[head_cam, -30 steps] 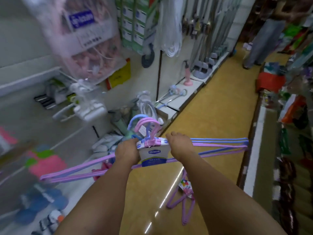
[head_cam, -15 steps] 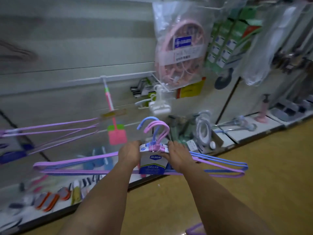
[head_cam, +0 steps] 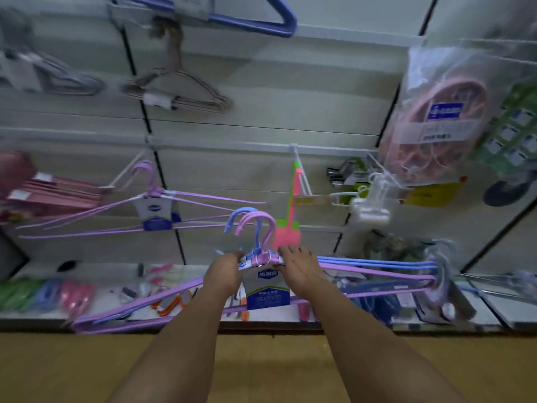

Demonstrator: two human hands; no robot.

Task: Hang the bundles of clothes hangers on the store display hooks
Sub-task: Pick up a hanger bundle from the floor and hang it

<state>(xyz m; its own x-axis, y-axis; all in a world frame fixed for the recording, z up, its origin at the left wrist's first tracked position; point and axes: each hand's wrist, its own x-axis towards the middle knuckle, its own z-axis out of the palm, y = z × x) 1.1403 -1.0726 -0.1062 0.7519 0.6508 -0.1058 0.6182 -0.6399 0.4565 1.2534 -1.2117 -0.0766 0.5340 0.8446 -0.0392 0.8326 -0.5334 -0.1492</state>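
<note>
Both hands hold one bundle of hangers (head_cam: 263, 286) at its neck, in front of the display wall (head_cam: 261, 112). The left hand (head_cam: 223, 276) grips the left side of the neck, with its fingers curled around the shoulder wires beside the label card (head_cam: 267, 289). The right hand (head_cam: 300, 271) rests over the right side of the neck; its fingers (head_cam: 286, 253) lie bent across the top of the wires and press the bundle together. The bundle's long axis runs left to right, roughly parallel to the wall, with the arms spreading outward past both wrists. The hanger hooks (head_cam: 255, 225) rise upright directly above the fingers, between the two hands.

The relevant relation is between these hanger hooks and the display hook (head_cam: 128, 171) on the rail (head_cam: 232, 145). That display hook lies up and to the left of the hands, and already carries a second, matching bundle (head_cam: 154, 210). The left hand is the nearer one to it. The held bundle is well apart from the hook and lower than it. By judgement, the next move requires a lift and a leftward shift, keeping the hanger hooks upright and open toward the prong tip. The long arms may foul the hung bundle.
</note>
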